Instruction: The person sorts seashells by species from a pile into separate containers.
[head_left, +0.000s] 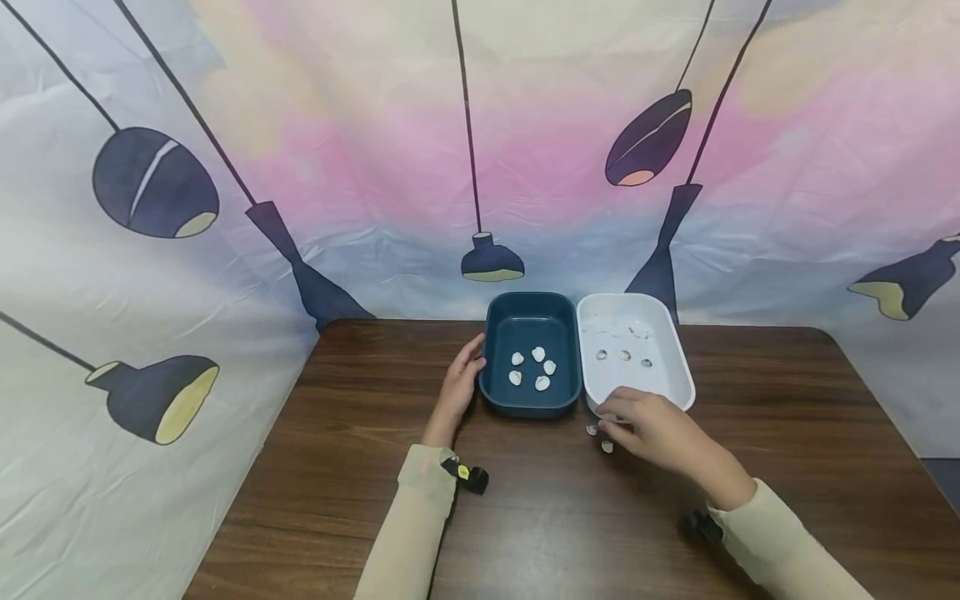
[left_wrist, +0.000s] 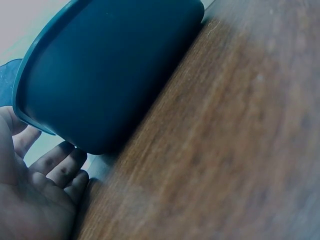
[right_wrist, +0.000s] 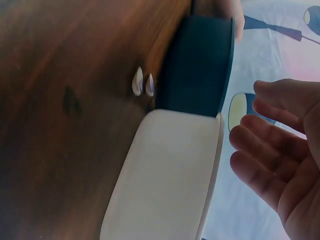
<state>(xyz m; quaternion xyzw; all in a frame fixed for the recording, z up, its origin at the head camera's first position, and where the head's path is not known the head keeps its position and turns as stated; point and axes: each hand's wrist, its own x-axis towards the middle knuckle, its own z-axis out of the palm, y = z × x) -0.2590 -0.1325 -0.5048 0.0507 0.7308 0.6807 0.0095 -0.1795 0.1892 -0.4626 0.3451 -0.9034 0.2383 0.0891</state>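
My left hand (head_left: 459, 382) rests its fingers against the left side of a dark teal tray (head_left: 531, 411). In the left wrist view the fingers (left_wrist: 65, 170) lie loosely at the tray's outer wall. Several white shells (head_left: 538, 354) sit spread out inside that tray. Over the near edge of a white tray (head_left: 678, 367) hovers my right hand (head_left: 652, 425), its fingers loosely bent. Nothing shows between those fingers (right_wrist: 265, 180) in the right wrist view. Three small shells (head_left: 624, 355) lie in the white tray. Two pale shells (head_left: 607, 447) lie on the table just below the right fingertips.
The two trays stand side by side at the far edge of a brown wooden table (head_left: 360, 517). A patterned cloth (head_left: 375, 150) printed with lamps hangs right behind it. A black wrist strap (head_left: 471, 477) is on the left sleeve.
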